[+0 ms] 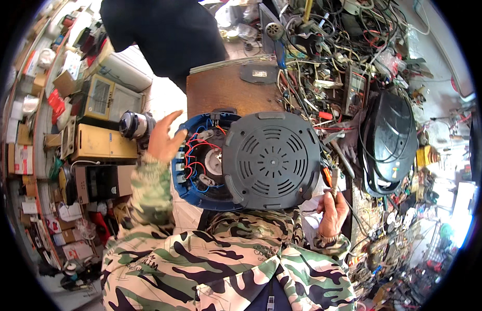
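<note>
A blue appliance housing (186,194) lies upside down in front of me, with red and blue wires (195,147) and a white round part (214,161) exposed. The black vented base cover (272,161) rests over its right side and hides the rest of the inside. My left hand (166,137) is open, fingers spread, beside the housing's upper left edge; whether it touches is unclear. Right of the cover, my right hand (333,212) pinches a small beige plug-like piece (335,179). An orange-handled tool (327,175) lies close by it.
A wooden bench top (225,90) extends beyond the housing. Tangled cables and tools, a blue-handled tool (280,52) and a black shell (390,142) crowd the right. Shelves (31,150) line the left. A person in dark clothing (163,33) stands at the far side.
</note>
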The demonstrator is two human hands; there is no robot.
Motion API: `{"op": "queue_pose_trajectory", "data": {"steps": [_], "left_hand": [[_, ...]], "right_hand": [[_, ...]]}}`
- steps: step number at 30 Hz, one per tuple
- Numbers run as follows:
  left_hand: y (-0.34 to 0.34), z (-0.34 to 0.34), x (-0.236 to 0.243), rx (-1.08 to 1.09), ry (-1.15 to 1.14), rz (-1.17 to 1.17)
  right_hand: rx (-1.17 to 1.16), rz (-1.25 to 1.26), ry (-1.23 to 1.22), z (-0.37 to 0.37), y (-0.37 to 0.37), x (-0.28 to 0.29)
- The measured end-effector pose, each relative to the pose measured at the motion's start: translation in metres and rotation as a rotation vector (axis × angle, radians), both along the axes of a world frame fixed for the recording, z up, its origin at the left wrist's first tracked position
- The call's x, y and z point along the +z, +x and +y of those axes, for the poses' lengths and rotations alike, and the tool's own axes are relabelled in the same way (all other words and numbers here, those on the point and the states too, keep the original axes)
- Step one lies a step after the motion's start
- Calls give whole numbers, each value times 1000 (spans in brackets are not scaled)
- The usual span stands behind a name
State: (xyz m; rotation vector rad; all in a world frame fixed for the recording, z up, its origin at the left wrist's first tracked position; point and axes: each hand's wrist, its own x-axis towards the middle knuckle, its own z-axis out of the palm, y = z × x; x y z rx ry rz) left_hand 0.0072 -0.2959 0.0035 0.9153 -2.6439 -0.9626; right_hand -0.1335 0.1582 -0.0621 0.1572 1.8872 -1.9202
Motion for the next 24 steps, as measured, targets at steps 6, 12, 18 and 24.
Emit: {"op": "queue_pose_trajectory", "data": {"steps": [6,12,18,24], "left_hand": [[106,56,-81,386,-11,101],[89,92,-72,384,-154,84],[96,85,-73,353,-187,62],[91,87,-73,415,-124,16]], "right_hand": [[131,-42,-185,-25,-21,-8],[96,5,-24,-44,-85,14],[206,145,-82,-98,-198,-21],[317,45,-162,-178,-272,-34]]}}
